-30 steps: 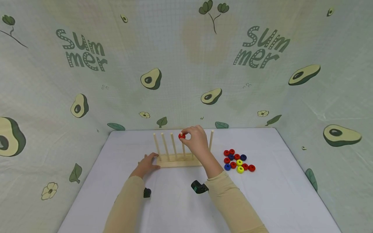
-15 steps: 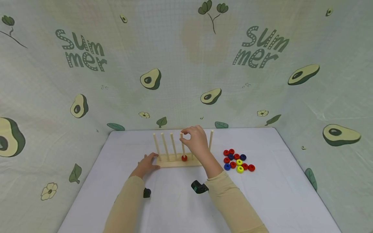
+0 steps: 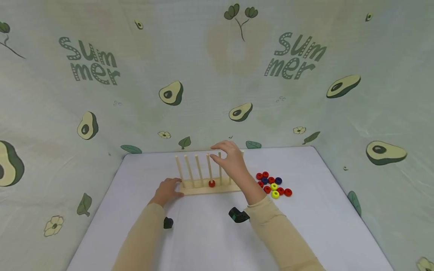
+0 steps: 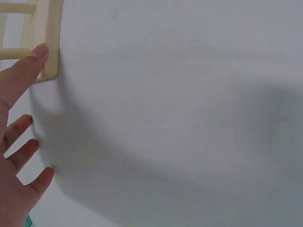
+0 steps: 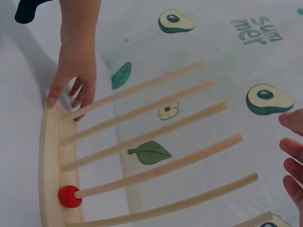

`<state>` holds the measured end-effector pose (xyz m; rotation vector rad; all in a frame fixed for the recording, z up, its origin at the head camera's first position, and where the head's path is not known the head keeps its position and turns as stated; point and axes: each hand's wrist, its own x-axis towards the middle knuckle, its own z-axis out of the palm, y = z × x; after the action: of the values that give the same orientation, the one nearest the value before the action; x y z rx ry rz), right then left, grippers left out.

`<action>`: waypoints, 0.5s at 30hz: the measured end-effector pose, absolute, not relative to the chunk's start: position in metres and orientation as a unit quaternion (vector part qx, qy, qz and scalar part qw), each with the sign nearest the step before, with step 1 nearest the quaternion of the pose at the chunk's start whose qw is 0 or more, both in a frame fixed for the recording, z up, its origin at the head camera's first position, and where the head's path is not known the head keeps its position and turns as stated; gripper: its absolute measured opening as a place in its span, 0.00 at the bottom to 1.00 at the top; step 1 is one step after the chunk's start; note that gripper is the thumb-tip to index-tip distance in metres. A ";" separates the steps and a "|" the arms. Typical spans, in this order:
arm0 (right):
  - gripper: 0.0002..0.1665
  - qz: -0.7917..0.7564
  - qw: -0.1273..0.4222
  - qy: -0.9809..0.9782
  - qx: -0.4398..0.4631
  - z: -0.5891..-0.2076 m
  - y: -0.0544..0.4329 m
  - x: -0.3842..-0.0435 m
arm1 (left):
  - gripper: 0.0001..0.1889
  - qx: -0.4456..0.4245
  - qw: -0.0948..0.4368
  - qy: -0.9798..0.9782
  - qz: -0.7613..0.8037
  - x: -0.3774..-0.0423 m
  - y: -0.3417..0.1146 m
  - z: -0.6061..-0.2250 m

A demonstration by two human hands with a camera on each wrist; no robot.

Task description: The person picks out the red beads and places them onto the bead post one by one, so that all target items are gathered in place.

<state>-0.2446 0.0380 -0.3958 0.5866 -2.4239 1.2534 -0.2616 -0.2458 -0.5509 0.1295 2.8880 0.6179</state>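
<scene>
A wooden peg stand (image 3: pixel 197 191) with a row of upright pegs lies across the table. One red bead (image 3: pixel 211 183) sits at the foot of a middle peg; the right wrist view shows the same red bead (image 5: pixel 70 196) around the peg against the base. My left hand (image 3: pixel 166 191) holds the stand's left end, thumb at the front and fingers behind, as seen in the right wrist view. Above the pegs, my right hand (image 3: pixel 233 161) has thumb and fingers spread apart and holds nothing. Its fingertips (image 5: pixel 292 150) appear at the right wrist view's edge.
To the right of the stand lies a loose group of red, dark blue and yellow beads, including a yellow bead (image 3: pixel 275 194) and a red bead (image 3: pixel 288 192). My right forearm partly covers this group. A patterned cloth (image 3: pixel 203 124) rises behind the white table (image 3: pixel 200 233).
The red bead has left my right fingers and dropped down the peg to the base. My right hand has spread its fingers and moved right of that peg. The left hand keeps its hold.
</scene>
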 end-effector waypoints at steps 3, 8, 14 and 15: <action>0.12 0.445 0.197 -0.844 0.224 -0.396 0.045 -0.239 | 0.31 0.046 0.091 0.972 0.212 -0.262 -0.246 -0.548; 0.12 0.444 0.227 -0.832 0.246 -0.399 0.060 -0.231 | 0.30 0.027 0.116 0.956 0.267 -0.262 -0.245 -0.544; 0.12 0.444 0.237 -0.833 0.229 -0.402 0.078 -0.222 | 0.33 -0.004 0.149 0.929 0.339 -0.262 -0.248 -0.549; 0.12 0.446 0.237 -0.833 0.224 -0.402 0.080 -0.221 | 0.33 -0.014 0.162 0.919 0.358 -0.262 -0.249 -0.551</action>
<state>-0.2206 0.0803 -0.4025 0.6147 -2.2840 1.2234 -0.2620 -0.2490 -0.5506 -0.0391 2.6233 1.0213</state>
